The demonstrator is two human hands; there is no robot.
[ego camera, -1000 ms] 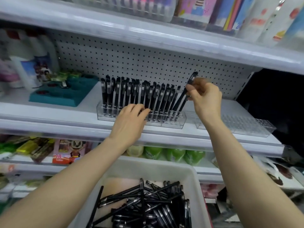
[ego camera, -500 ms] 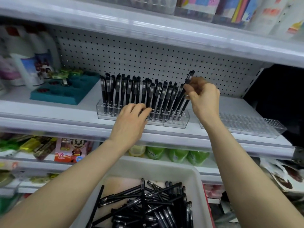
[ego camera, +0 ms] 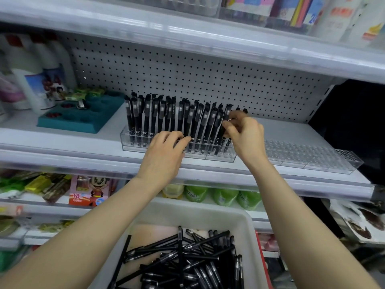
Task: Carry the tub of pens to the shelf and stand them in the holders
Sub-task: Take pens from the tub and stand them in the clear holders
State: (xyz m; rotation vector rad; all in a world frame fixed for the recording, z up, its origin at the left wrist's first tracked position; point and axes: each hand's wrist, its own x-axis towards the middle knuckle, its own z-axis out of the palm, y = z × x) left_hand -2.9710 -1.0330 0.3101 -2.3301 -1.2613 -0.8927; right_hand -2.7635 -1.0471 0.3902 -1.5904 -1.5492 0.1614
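Observation:
A clear pen holder on the middle shelf is nearly full of upright black pens. My left hand rests on the holder's front, fingers curled against the pens' lower ends. At the holder's right end my right hand pinches a black pen that stands almost upright in the rack. A second clear holder with no pens in it lies to the right. Below, a white tub holds several loose black pens.
A teal tray and white bottles stand at the shelf's left. The upper shelf edge overhangs the pens. Green bottles and packets fill the lower shelf, behind the tub.
My right hand has lowered the tilted pen into the holder's right end, so it now stands nearly upright. My left hand has stayed on the holder.

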